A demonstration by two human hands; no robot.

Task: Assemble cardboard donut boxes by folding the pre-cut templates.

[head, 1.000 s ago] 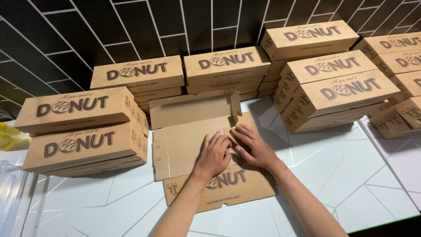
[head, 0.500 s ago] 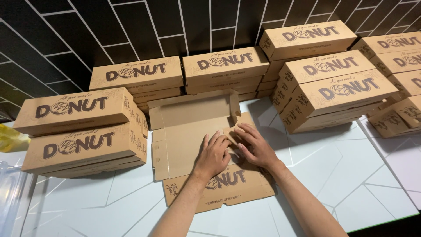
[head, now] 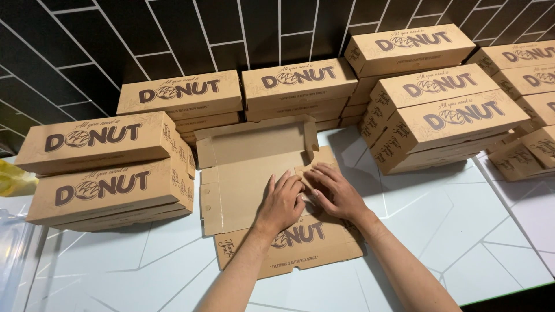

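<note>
A flat, unfolded brown cardboard box (head: 243, 173) with printed lettering lies on the white table (head: 462, 231) in front of me. Its far flap stands partly raised near the wall. My left hand (head: 283, 202) presses palm-down on the box's middle panel. Beside it, my right hand (head: 335, 190) rests with fingers spread on the right side flap, fingertips touching the fold. Neither hand grips anything; both lie flat on the cardboard.
Stacks of assembled brown boxes surround the flat one: a left stack (head: 104, 167), two back stacks (head: 185, 98) (head: 300, 86), and taller right stacks (head: 439, 110). A black tiled wall (head: 173, 34) stands behind. A yellow object (head: 8, 179) shows at the left edge.
Both hands have stayed on the flat box; the fingers shifted only slightly along the right fold.
</note>
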